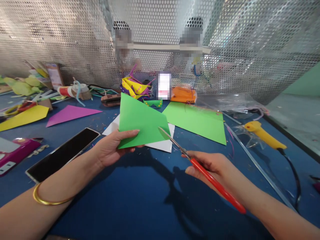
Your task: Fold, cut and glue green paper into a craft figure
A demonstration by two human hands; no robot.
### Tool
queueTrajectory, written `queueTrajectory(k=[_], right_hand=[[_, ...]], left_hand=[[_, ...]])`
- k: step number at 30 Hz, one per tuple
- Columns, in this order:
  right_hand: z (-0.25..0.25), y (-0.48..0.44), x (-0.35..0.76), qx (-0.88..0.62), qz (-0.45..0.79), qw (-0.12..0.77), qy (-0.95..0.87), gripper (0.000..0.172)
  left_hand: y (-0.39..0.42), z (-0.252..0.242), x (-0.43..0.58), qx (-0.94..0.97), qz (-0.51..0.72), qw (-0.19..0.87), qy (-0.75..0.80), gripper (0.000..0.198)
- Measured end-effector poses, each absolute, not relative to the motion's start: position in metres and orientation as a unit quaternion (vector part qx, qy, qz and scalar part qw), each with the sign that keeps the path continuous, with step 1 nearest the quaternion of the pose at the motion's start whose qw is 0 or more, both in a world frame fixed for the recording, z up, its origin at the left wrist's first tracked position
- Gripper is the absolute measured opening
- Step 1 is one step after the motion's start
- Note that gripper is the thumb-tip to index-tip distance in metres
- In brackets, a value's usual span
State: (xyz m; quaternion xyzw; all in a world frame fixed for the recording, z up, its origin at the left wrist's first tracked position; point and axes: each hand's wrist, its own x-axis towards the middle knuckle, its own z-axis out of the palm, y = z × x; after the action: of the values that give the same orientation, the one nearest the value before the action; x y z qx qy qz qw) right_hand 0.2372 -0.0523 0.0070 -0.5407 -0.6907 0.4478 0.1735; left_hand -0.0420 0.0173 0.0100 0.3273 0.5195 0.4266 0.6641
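My left hand (112,146) grips a green sheet of paper (141,123) by its lower left corner, thumb on top, and holds it up off the table. In my right hand (212,168) is a pair of scissors (211,180) with red handles. The scissor tips point up and left, across the right part of the green sheet; I cannot tell whether the blades are around its edge. A white sheet (162,145) lies beneath, partly hidden by the green one. Behind it rests a larger light green sheet (200,123).
On the blue table (140,200) lie a dark-screened phone (63,151), purple paper (72,115), yellow paper (25,118) and a magenta device (18,155). At right are a yellow glue gun (265,133) with a cord and a clear rod (260,166). Perforated metal (155,20) stands behind.
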Motion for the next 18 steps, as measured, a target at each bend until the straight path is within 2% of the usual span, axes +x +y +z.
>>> queueTrajectory(k=[9, 18], right_hand=[[0.0117, -0.0535, 0.2341, -0.531, 0.483, 0.159, -0.677, 0.03], [0.0025, -0.055, 0.2397, -0.493, 0.518, 0.16, -0.681, 0.036]], left_hand=[[0.0153, 0.0088, -0.0417, 0.352, 0.418, 0.646, 0.533, 0.02], [0.0134, 0.0085, -0.0423, 0.374, 0.402, 0.633, 0.545, 0.019]])
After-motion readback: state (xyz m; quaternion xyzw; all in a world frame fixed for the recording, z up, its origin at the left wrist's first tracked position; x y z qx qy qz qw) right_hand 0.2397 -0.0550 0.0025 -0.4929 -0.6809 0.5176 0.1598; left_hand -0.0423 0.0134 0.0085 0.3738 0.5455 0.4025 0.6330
